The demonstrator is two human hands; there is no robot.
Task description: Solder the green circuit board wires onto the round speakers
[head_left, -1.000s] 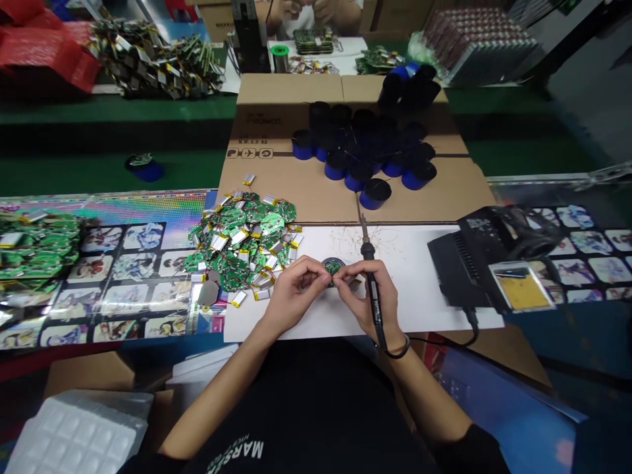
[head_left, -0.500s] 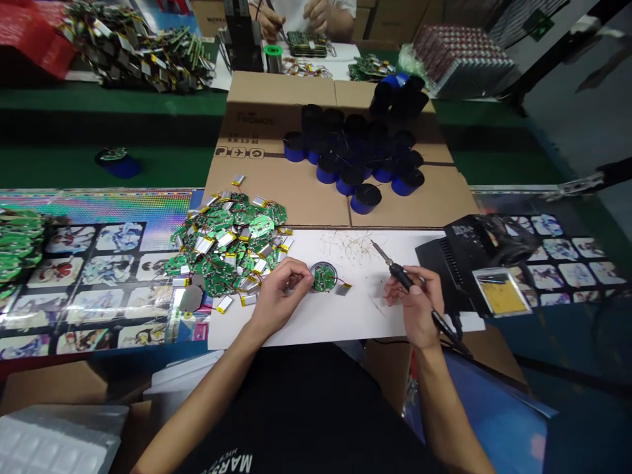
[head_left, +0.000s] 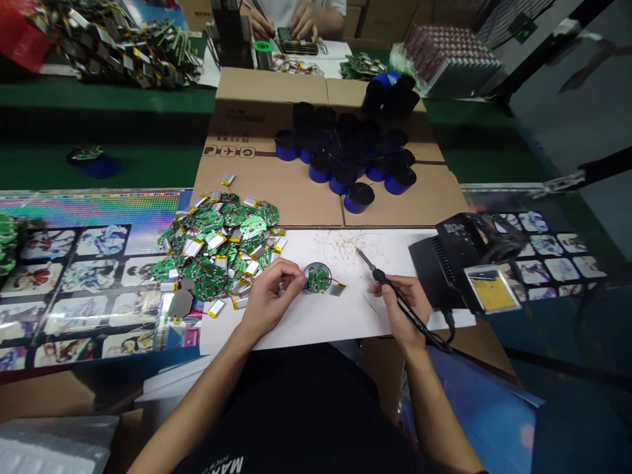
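Observation:
My right hand [head_left: 405,308] grips a soldering iron [head_left: 382,280] by its black handle, the metal tip pointing up and left over the white sheet. My left hand [head_left: 273,295] is closed in a pinch at the left rim of a round dark housing with a green circuit board [head_left: 318,278] in it. What sits between those fingertips is too small to make out. A small silver battery [head_left: 338,289] with a yellow end lies to the right of the board, joined by a thin wire. The iron's tip is apart from the board.
A heap of circuit boards with batteries [head_left: 217,247] lies left of my left hand. Blue-and-black round housings [head_left: 359,197] stand on the cardboard [head_left: 276,187]. At right are a black soldering station [head_left: 434,263] and a yellow sponge tray [head_left: 492,291]. A co-worker's hands [head_left: 306,23] work opposite.
My right hand has brought the soldering iron left, its tip closer to the board. The left hand keeps its pinch at the rim. The whole view has shifted slightly.

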